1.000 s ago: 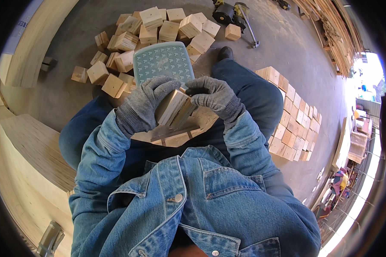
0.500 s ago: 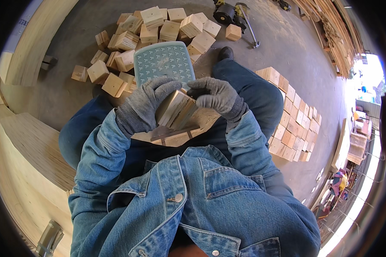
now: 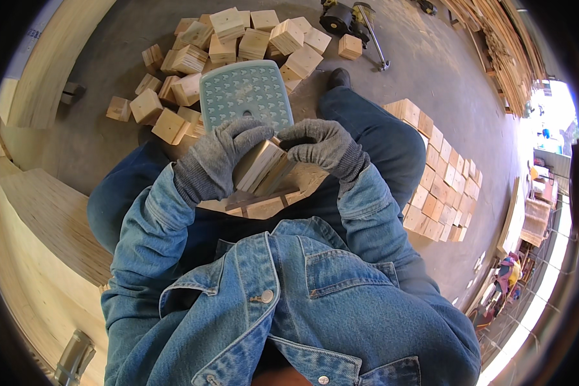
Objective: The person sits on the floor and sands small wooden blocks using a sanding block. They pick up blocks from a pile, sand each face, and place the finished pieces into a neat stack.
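The left hand [image 3: 215, 154], in a grey knit glove, is curled over the left side of a wooden block [image 3: 257, 168], gripping it with the layered edge turned up. The right hand [image 3: 321, 148], gloved alike, is bent at the block's far right corner, fingertips and thumb drawn close together there; whether they pinch the corner or only touch it cannot be told. The block sits tilted between the person's knees, just on the near side of a pale green stool [image 3: 244, 93] with a patterned seat.

Beyond the stool, toward the far left, a loose heap of similar blocks [image 3: 222, 50] lies tumbled on the concrete floor [image 3: 103, 83]. One lone block [image 3: 350, 47] stands apart to the right of the heap, near a yellow and black tool [image 3: 336, 18] with a metal rod [image 3: 374, 42]. To the right of the person's right leg [image 3: 389, 138], many more blocks are set tightly together in neat rows [image 3: 441, 183].

Judging by the layout, the ordered rows look settled and the heap unsorted, with the handling of the block in hand unfinished. Which group has already been through the hands cannot be told for certain. Thick laminated timber [image 3: 58, 219] flanks the left side.
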`<act>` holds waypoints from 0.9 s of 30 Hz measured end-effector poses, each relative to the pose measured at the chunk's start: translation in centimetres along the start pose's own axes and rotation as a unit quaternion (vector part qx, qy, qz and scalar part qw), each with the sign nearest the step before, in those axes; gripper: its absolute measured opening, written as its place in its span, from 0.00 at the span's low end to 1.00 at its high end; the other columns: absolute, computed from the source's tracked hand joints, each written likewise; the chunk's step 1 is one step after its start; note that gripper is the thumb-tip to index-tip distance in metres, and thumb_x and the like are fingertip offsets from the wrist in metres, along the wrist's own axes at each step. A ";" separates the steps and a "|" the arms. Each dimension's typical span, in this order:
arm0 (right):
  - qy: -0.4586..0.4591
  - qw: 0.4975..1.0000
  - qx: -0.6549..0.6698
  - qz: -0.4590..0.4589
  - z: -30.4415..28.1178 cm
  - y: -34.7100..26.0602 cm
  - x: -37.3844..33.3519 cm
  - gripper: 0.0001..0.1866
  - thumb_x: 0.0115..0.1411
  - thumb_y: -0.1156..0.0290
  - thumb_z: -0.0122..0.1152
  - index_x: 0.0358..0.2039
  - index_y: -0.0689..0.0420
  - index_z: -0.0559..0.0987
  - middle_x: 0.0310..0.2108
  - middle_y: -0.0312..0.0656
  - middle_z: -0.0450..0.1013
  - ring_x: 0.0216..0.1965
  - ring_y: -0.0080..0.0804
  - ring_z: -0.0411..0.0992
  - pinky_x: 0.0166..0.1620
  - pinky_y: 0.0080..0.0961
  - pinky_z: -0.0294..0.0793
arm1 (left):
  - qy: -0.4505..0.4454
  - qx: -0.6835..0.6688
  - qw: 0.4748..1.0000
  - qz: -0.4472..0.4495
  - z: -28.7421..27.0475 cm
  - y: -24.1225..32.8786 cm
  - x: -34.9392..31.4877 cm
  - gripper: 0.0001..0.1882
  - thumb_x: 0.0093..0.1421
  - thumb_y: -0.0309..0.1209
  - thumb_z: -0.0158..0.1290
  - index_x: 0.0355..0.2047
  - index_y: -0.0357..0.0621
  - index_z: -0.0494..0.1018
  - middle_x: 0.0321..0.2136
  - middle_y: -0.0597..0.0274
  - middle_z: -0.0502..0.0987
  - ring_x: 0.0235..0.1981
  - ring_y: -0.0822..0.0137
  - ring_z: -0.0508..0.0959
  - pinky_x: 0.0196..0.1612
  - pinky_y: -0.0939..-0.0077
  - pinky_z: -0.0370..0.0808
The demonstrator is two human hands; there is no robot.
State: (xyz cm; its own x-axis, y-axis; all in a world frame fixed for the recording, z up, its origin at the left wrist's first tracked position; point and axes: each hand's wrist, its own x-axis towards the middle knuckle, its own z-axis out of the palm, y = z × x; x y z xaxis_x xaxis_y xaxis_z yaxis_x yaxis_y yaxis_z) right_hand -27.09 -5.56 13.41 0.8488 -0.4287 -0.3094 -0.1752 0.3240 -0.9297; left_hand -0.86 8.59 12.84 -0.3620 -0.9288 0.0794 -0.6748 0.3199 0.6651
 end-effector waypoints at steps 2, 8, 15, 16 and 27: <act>0.000 1.000 -0.006 -0.009 0.1 0.1 -0.1 0.21 0.61 0.82 0.70 0.56 0.63 0.82 0.47 0.50 0.82 0.43 0.35 0.83 0.46 0.31 0.88 | 0.009 -0.004 1.000 0.013 0.1 0.0 -0.1 0.62 0.32 0.33 0.74 0.71 0.52 0.59 0.64 0.51 0.66 0.67 0.46 0.67 0.70 0.54 0.67; 0.012 0.999 -0.025 -0.035 0.4 0.7 0.3 0.18 0.63 0.81 0.69 0.54 0.63 0.83 0.45 0.47 0.83 0.43 0.32 0.83 0.47 0.30 0.87 | 0.008 0.012 1.000 0.009 0.3 -0.2 -0.3 0.61 0.33 0.34 0.74 0.71 0.52 0.59 0.64 0.51 0.66 0.67 0.46 0.68 0.71 0.55 0.67; 0.101 0.995 -0.005 -0.009 0.4 0.5 0.5 0.15 0.66 0.77 0.67 0.53 0.61 0.84 0.42 0.43 0.84 0.42 0.27 0.82 0.48 0.23 0.85 | 0.012 -0.015 1.000 -0.012 -0.3 0.2 0.1 0.61 0.34 0.34 0.75 0.72 0.52 0.59 0.67 0.50 0.64 0.68 0.47 0.67 0.72 0.57 0.65; 0.098 0.995 0.007 -0.007 0.2 0.4 0.5 0.15 0.67 0.77 0.66 0.53 0.61 0.83 0.42 0.43 0.83 0.42 0.27 0.81 0.49 0.23 0.84 | 0.018 -0.016 1.000 -0.013 -0.2 0.1 0.0 0.61 0.34 0.34 0.75 0.72 0.52 0.59 0.67 0.49 0.64 0.68 0.47 0.67 0.72 0.57 0.65; 0.181 0.976 0.019 -0.116 0.3 0.4 0.7 0.19 0.69 0.79 0.61 0.60 0.62 0.78 0.47 0.42 0.81 0.43 0.26 0.79 0.52 0.23 0.81 | 0.025 -0.062 0.996 -0.053 0.1 -0.5 -0.2 0.58 0.38 0.38 0.76 0.70 0.46 0.61 0.65 0.47 0.66 0.67 0.47 0.68 0.72 0.57 0.63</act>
State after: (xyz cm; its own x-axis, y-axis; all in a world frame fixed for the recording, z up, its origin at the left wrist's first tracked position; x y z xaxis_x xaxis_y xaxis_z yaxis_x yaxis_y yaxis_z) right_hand -26.44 -5.51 12.86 0.6300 -0.7624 -0.1477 0.0255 0.2104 -0.9773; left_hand -0.51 8.63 12.42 -0.2585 -0.9652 0.0396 -0.6208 0.1974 0.7587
